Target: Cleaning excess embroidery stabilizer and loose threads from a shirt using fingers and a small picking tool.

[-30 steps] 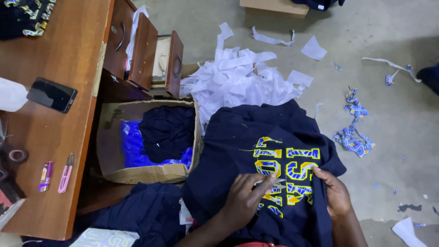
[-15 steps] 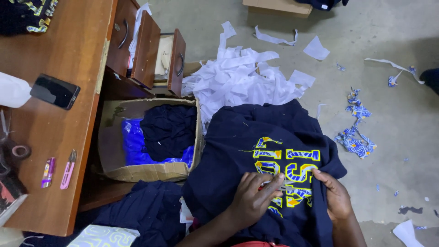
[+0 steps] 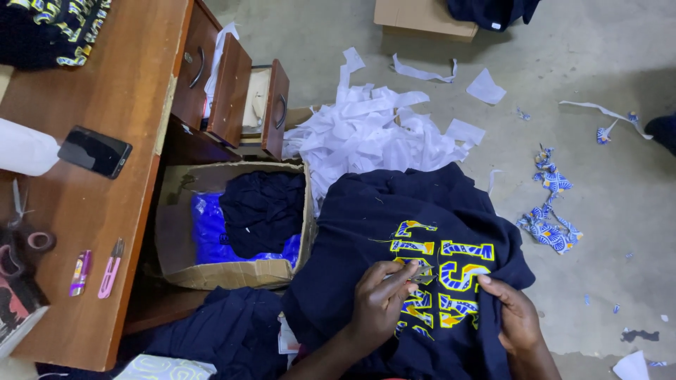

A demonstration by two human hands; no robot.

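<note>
Hands work on a navy garment [image 3: 394, 232] spread across the person's lap at the lower middle of the head view, its front bearing yellow and blue patterned appliqué letters [image 3: 443, 271]. The left hand [image 3: 380, 302] lies on the cloth with its fingers curled, pinching a small metal tool, seemingly a thread snip [image 3: 422, 271], whose tip sits against the letters. The right hand [image 3: 517, 317] grips the fabric just beside the letters, thumb and fingers bunching the cloth at the garment's right edge. To the left of the garment stands an open cardboard box [image 3: 176, 232] holding a bright blue plastic bag [image 3: 211, 236] and a crumpled dark garment [image 3: 260, 211]. Behind the box a wooden desk [image 3: 105, 211] runs up the left side, two of its drawers [image 3: 232, 88] pulled open. On the desk top lie a black phone [image 3: 94, 151], a white bottle [image 3: 24, 148], a purple lighter-like item [image 3: 80, 273] and a pink thread snip [image 3: 110, 268]. A heap of white paper strips [image 3: 380, 134] lies on the concrete floor [image 3: 598, 56] beyond the garment, and blue patterned fabric scraps [image 3: 549, 218] lie well apart to the right.
</note>
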